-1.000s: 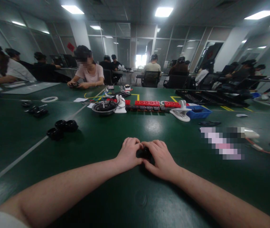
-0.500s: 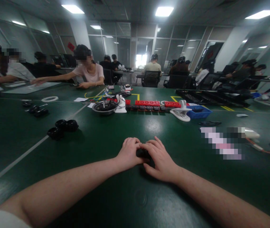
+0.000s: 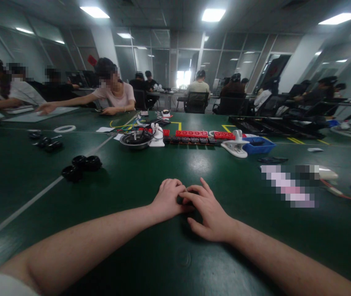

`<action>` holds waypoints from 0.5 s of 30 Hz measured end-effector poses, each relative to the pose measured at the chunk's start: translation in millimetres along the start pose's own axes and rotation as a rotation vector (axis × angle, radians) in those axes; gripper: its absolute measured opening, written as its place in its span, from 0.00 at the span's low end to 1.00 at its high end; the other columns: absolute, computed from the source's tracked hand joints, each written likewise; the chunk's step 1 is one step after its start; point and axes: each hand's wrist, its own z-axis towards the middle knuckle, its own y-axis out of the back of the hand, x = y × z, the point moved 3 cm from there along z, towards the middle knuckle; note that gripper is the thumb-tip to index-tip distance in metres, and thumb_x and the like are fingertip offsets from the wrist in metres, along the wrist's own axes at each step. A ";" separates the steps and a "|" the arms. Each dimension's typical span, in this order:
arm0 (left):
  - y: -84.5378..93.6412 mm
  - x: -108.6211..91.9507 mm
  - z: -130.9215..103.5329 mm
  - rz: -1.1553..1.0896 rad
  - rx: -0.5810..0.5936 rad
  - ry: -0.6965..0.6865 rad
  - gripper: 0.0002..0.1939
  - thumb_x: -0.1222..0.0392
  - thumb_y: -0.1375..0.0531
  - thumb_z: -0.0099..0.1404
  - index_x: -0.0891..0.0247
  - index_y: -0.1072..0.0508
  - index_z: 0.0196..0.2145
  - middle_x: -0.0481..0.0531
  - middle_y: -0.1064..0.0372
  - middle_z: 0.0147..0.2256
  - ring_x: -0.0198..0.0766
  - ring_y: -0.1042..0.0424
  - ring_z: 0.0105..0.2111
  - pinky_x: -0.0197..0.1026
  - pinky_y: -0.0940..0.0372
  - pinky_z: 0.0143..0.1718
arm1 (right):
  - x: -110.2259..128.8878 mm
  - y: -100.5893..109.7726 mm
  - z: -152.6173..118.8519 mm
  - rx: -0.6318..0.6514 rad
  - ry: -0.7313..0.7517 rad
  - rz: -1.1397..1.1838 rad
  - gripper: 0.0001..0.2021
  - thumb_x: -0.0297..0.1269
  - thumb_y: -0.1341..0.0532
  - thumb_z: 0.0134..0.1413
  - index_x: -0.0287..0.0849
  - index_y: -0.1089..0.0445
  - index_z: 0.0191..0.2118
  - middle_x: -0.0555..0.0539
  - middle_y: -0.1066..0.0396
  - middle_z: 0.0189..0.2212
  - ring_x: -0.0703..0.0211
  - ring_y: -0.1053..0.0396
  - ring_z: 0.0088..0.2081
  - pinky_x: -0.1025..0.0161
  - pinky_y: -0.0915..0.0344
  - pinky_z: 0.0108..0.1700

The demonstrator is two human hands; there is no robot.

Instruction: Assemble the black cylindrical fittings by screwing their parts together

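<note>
Near the middle of the green table (image 3: pixel 126 255), my left hand (image 3: pixel 168 199) is closed around a small black part (image 3: pixel 180 200). Only a dark bit of it shows between the hands, so its kind cannot be made out. My right hand (image 3: pixel 210 213) is just to the right, fingers spread and curved, thumb apart. Its forefinger reaches across to the left fingertips by the black part. Whether it presses on the part is hidden.
Several glossy black cup-like parts (image 3: pixel 82 163) lie left. Beyond my hands are a metal bowl (image 3: pixel 135 142), white clip bases (image 3: pixel 235 146), red socket strips (image 3: pixel 191 134) and a blue tray (image 3: pixel 260 147). A person (image 3: pixel 116 96) reaches across the table at far left.
My right hand has eased back slightly from the black part, its fingers lifting and spreading. My left hand has stayed in place. The co-worker's outstretched hand has shifted a little left.
</note>
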 end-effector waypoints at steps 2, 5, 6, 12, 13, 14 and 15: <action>1.0 -1.1 -0.3 -0.002 -0.001 0.004 0.18 0.45 0.41 0.47 0.60 0.31 0.31 0.49 0.41 0.34 0.40 0.42 0.37 0.46 0.46 0.41 | -0.4 0.3 -1.0 -0.028 -0.001 -0.001 0.25 0.33 0.46 0.39 0.40 0.46 0.49 0.48 0.33 0.35 0.53 0.46 0.49 0.44 0.72 0.57; 1.5 -2.2 -0.9 0.003 -0.006 0.007 0.18 0.45 0.41 0.47 0.60 0.32 0.31 0.49 0.41 0.34 0.40 0.42 0.37 0.46 0.46 0.42 | -1.8 0.8 -3.0 -0.055 -0.001 -0.006 0.26 0.32 0.46 0.39 0.41 0.47 0.50 0.49 0.32 0.32 0.53 0.46 0.50 0.43 0.74 0.56; 1.6 -2.3 -1.1 0.005 -0.010 0.008 0.17 0.45 0.41 0.47 0.60 0.32 0.30 0.49 0.41 0.34 0.40 0.42 0.37 0.45 0.46 0.42 | -2.3 1.2 -4.0 -0.063 -0.001 -0.009 0.26 0.32 0.46 0.39 0.41 0.47 0.50 0.50 0.32 0.31 0.53 0.46 0.50 0.42 0.74 0.56; 2.6 -1.4 -1.9 0.003 -0.013 0.016 0.17 0.46 0.40 0.47 0.60 0.33 0.29 0.49 0.41 0.34 0.40 0.42 0.38 0.45 0.46 0.42 | -6.1 3.0 -9.6 -0.112 -0.011 -0.070 0.24 0.33 0.47 0.40 0.39 0.45 0.49 0.50 0.32 0.27 0.51 0.44 0.50 0.41 0.73 0.56; 3.0 -1.3 -1.9 0.001 -0.010 0.017 0.17 0.46 0.40 0.47 0.60 0.33 0.29 0.49 0.41 0.34 0.40 0.42 0.38 0.45 0.46 0.42 | -7.0 3.1 -9.9 -0.121 -0.021 -0.085 0.24 0.33 0.47 0.41 0.39 0.45 0.49 0.50 0.33 0.26 0.51 0.43 0.49 0.41 0.73 0.56; 3.4 -1.3 -1.8 0.001 -0.009 0.018 0.17 0.46 0.40 0.47 0.60 0.33 0.30 0.49 0.41 0.34 0.40 0.42 0.38 0.45 0.46 0.42 | -8.0 3.1 -10.0 -0.131 -0.033 -0.100 0.24 0.33 0.47 0.41 0.39 0.45 0.49 0.50 0.33 0.25 0.51 0.42 0.49 0.41 0.73 0.56; 3.6 -1.3 -1.7 0.001 -0.007 0.020 0.17 0.46 0.39 0.47 0.60 0.33 0.30 0.49 0.41 0.34 0.40 0.43 0.38 0.45 0.46 0.42 | -9.2 3.2 -9.8 -0.143 -0.050 -0.115 0.24 0.33 0.47 0.41 0.39 0.45 0.49 0.50 0.33 0.24 0.50 0.42 0.48 0.40 0.72 0.56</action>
